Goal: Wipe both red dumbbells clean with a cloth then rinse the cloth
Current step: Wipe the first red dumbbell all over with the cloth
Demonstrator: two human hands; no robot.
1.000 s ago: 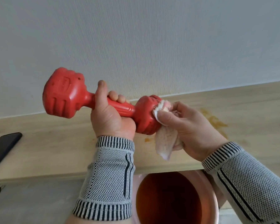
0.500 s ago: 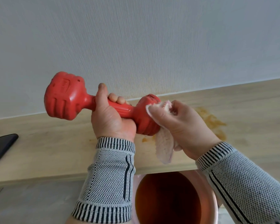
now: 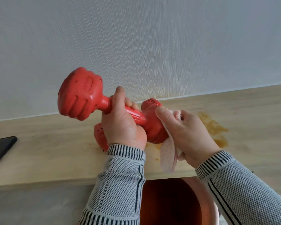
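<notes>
Right now your left hand (image 3: 122,127) is wrapped round the ribbed handle of a glossy red plastic dumbbell (image 3: 81,98), thumb pointing up along the near side and fingertips curling over the top. You hold it in the air above the pale wooden shelf (image 3: 39,153), tilted so its big left head sits higher and nearer the wall while the right head dips toward the shelf. Your right hand (image 3: 190,135) grips a pale pink-white cloth (image 3: 167,158), bunched in the fingers, and your thumb presses the cloth against the dumbbell's right head; a loose flap hangs down past the shelf's front edge.

Count two dumbbells: the one you hold, and a second red dumbbell (image 3: 100,137) lying on the shelf just behind your left wrist, only part of one head showing. One cloth.

The held dumbbell's heads are blocky and faceted, with moulded grooves and a few small dark specks on the left head. Raised lettering sits on top of the right head, too small to read.

Both wrists wear grey knitted sleeves with dark striped cuffs (image 3: 125,189). An orange-brown stain (image 3: 216,130) spreads on the shelf just right of your right hand. A flat black object (image 3: 2,147) lies at the shelf's left end. Below the shelf edge, between your forearms, stands a round pinkish basin with a dark reddish inside (image 3: 170,203).
</notes>
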